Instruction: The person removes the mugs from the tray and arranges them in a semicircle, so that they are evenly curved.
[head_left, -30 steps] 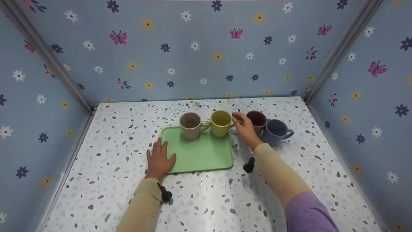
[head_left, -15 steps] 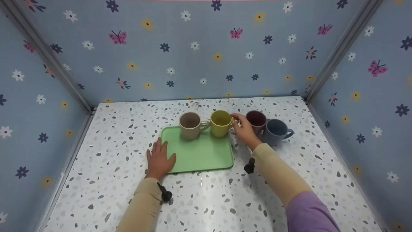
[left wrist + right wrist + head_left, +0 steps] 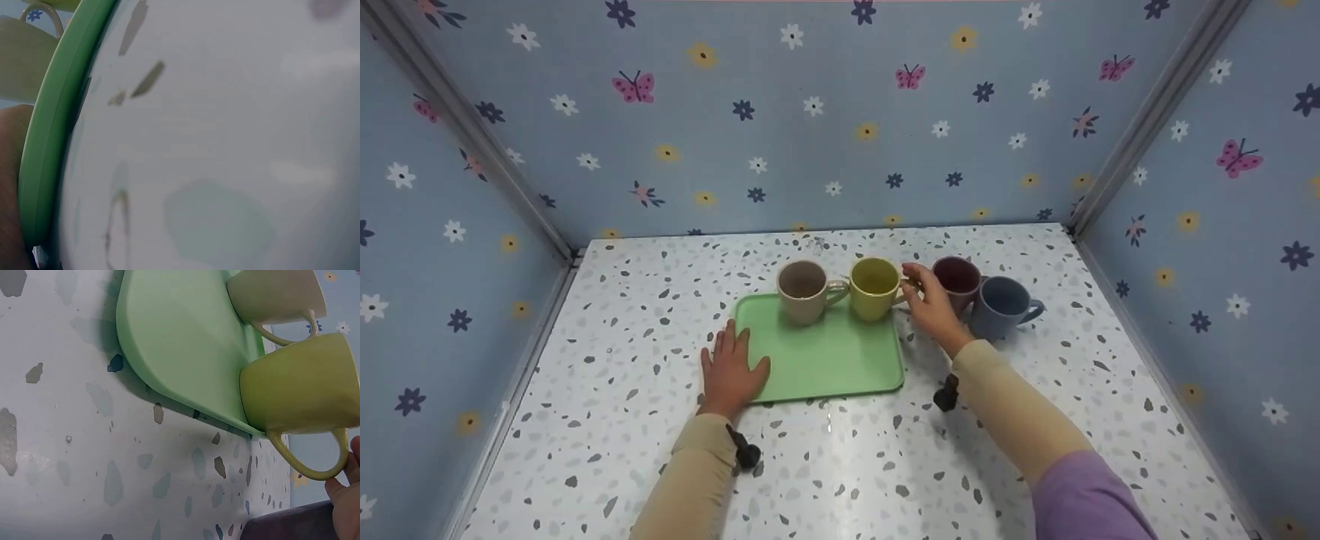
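Observation:
My left hand (image 3: 733, 373) lies with fingers spread over the left rim of a green tray (image 3: 817, 375); its thumb reaches onto the tray. In the head view my right hand (image 3: 934, 307) is beside the handle of a yellow mug (image 3: 874, 300), which stands upright at the tray's back right corner. The right wrist view shows the thumb tip right at the outer edge of the handle (image 3: 309, 472), with no finger through its loop. A beige mug (image 3: 802, 300) stands upright on the tray left of the yellow one, its handle pointing toward it.
A dark red mug (image 3: 958, 281) stands behind my right hand, partly hidden by it. Close against it is a blue-grey mug (image 3: 1003, 304), handle to the right. The speckled white table (image 3: 840, 465) is bounded by patterned walls (image 3: 810, 135).
My right hand closes in on the yellow mug's handle half a second ago, then draws back slightly to the right. The left hand, tray and other mugs stay put.

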Demonstrator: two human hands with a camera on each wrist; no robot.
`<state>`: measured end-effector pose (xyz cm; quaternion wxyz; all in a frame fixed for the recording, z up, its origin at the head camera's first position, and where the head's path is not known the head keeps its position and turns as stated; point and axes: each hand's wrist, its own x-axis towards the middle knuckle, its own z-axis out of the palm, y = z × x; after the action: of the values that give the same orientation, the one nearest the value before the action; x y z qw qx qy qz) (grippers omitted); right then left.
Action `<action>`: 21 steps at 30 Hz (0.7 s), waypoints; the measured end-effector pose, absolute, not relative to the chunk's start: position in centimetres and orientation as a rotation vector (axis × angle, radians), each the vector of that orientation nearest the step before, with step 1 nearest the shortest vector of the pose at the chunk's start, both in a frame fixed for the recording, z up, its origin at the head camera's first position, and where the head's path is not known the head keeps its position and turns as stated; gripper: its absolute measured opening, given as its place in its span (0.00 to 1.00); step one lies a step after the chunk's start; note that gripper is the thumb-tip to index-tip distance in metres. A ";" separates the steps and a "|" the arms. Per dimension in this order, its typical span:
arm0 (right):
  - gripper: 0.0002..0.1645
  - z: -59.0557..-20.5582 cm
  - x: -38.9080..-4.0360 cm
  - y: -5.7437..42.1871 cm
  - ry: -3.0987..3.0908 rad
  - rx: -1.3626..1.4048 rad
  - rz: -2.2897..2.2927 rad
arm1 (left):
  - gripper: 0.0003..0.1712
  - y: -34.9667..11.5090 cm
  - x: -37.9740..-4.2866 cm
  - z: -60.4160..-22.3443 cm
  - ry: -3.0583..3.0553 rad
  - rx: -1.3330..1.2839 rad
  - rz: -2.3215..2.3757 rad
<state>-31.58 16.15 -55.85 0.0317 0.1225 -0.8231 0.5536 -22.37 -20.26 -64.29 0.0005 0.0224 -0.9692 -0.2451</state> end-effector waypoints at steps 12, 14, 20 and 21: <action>0.24 -56.3 -30.9 16.6 -2.472 0.303 1.807 | 0.43 -20.3 -22.2 -64.2 -3.032 0.072 -0.787; 0.23 -56.5 -30.9 16.6 -2.468 0.287 1.819 | 0.43 -20.3 -22.2 -64.2 -3.030 0.069 -0.788; 0.24 -57.6 -31.0 16.5 -2.438 0.277 1.869 | 0.43 -20.4 -22.4 -64.4 -3.043 0.064 -0.781; 0.24 -57.8 -31.0 16.5 -2.442 0.271 1.870 | 0.43 -20.3 -22.4 -64.4 -3.043 0.061 -0.781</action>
<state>-31.01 16.45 -57.77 0.0272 0.0878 -0.7906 0.6054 -22.41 -20.35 -64.40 -0.0002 0.0193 -0.9684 -0.2486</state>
